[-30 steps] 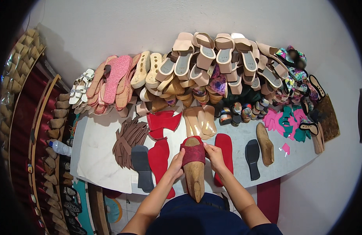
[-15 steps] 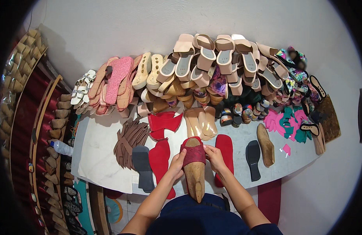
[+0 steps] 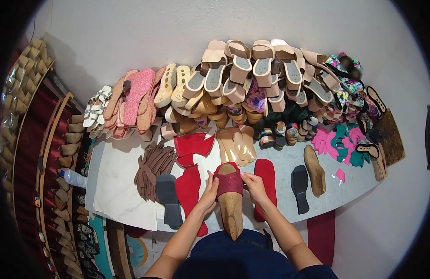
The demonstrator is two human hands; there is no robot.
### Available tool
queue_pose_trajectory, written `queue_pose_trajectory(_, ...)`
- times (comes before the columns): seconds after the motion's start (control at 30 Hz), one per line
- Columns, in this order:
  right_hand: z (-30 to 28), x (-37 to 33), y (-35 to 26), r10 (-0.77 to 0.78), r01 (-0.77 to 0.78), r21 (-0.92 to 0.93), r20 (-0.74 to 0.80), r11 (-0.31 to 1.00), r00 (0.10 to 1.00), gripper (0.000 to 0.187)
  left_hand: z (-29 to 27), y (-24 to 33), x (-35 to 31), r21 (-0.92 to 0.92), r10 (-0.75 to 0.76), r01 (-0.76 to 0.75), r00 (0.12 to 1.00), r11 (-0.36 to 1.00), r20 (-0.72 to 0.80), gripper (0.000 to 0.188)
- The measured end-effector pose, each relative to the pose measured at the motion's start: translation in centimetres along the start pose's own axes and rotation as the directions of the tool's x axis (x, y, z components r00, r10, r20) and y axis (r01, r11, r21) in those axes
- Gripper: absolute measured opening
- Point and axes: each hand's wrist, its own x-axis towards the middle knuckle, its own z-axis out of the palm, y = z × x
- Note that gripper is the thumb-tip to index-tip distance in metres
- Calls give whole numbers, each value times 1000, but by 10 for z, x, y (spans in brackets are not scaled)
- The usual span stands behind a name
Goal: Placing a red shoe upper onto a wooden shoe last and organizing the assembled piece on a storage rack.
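Head view. Lower centre of frame: wooden shoe last (image 3: 231, 209), toe end up-frame, narrow end toward the lower edge, dark red strap (image 3: 230, 183) wrapped across it. Left hand (image 3: 209, 193) curled at the strap's left edge, thumb uppermost, fingers closed in on strap and last. Right hand (image 3: 254, 186) has the strap's right edge pinched between thumb and fingers; farther fingertips hidden.

Left of the hands: red sole piece (image 3: 189, 186), then black sole (image 3: 169, 200). Just right: second red sole piece (image 3: 265, 183); farther right, another black sole (image 3: 299, 188) beside a loose wooden last (image 3: 315, 171). Brown strips (image 3: 154, 169), left of centre. Heaped beige heeled sandals (image 3: 261, 65), upper centre.
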Motion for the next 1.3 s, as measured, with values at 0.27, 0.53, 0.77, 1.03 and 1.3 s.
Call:
queue_pose_trajectory(0.27,12,-9,-3,-8,-10,197,89,980,996,34,-3,-7,1,-140,41,-43,999,989,-17,55)
queue_pose_trajectory(0.53,24,-28,16,30,-182,599,255,780,966,40,6,-2,-7,-226,34,-31,999,974,7,55)
queue_pose_trajectory(0.77,19,-31,12,19,-194,569,298,799,954,41,-4,-3,-5,-306,-54,108,982,946,181,60)
queue_pose_trajectory(1.03,14,-33,10,-14,-173,563,312,808,950,42,2,-20,-9,357,350,-233,884,905,-310,49)
queue_pose_trajectory(1.3,15,-34,0,71,-167,388,250,906,966,48,-1,5,-33,182,180,-144,963,973,-199,31)
